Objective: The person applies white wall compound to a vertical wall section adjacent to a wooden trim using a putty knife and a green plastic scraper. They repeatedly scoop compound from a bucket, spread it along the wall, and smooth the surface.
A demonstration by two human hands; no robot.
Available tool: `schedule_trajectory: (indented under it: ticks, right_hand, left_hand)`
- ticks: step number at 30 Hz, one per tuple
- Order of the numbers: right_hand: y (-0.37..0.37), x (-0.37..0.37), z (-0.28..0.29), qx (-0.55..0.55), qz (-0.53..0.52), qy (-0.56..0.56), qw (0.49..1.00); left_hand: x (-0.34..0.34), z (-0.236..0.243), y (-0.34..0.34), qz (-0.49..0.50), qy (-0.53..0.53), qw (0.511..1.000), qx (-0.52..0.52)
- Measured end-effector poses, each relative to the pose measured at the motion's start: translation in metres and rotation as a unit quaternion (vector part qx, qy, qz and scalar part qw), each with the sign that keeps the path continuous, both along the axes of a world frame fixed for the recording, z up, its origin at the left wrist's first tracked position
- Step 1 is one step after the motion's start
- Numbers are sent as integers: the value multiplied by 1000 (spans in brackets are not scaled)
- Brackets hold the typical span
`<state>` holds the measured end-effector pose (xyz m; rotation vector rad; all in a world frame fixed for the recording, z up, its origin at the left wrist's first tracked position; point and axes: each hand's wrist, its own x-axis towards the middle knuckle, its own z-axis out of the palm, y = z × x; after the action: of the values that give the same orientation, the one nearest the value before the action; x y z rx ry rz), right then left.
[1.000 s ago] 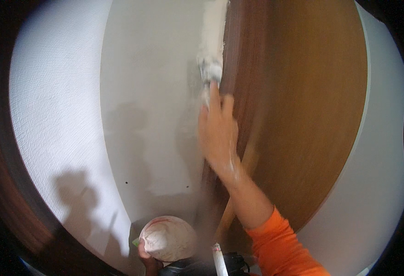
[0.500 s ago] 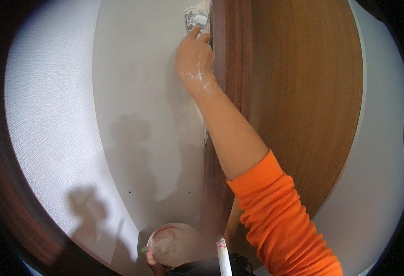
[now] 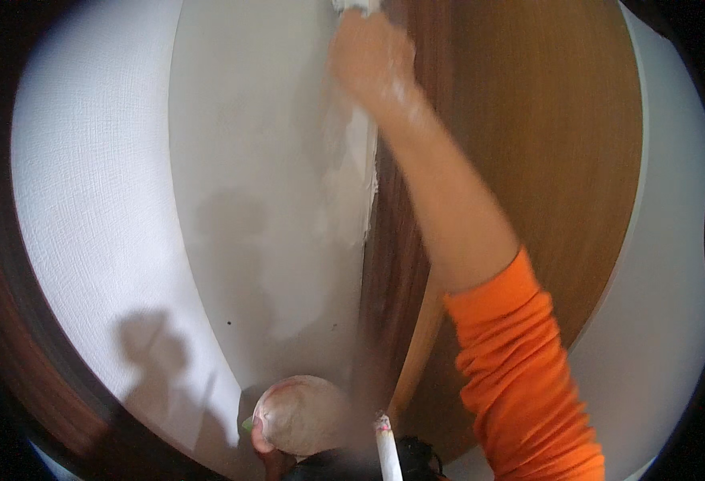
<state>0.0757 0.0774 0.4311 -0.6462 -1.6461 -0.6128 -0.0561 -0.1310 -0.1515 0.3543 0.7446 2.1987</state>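
Two hands can be counted here, both bare, and each is kept busy. The right hand (image 3: 372, 60) is raised to the top edge of the view, a bit blurred, with its fingers curled and clamped on one scraper (image 3: 356, 6) – most of that is cut off by the edge, so how the blade sits on the wall can't be told. One orange sleeve (image 3: 521, 369) is pushed up that forearm.

Down low, one round bowl (image 3: 308, 417) is held by its left side in the left hand (image 3: 271, 458), thumb over the rim; the other fingers are mostly hidden. Pale paste (image 3: 296, 421) is spread inside. A green bit (image 3: 247, 423) is seen next to that hand.

One grey wall panel (image 3: 240, 144) is flanked by a white textured wall (image 3: 96, 200) and a dark brown frame (image 3: 397, 240) – pale filler (image 3: 371, 196) is smeared along the frame side. Two dark specks (image 3: 229, 323) are dotted lower down, one fainter. One white stick (image 3: 388, 457) is seen at the bottom.
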Motion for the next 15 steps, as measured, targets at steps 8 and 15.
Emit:
schedule_trajectory:
  ticks: [8, 15]
  right_hand:
    - [8, 10, -39, -78, -9, -41, 996]
    - [1, -9, -179, -228, -22, -32, 973]
  left_hand:
    - [-11, -28, 5, -24, -24, 999, 3]
    - [-5, -22, 9, 41, 9, 998, 49]
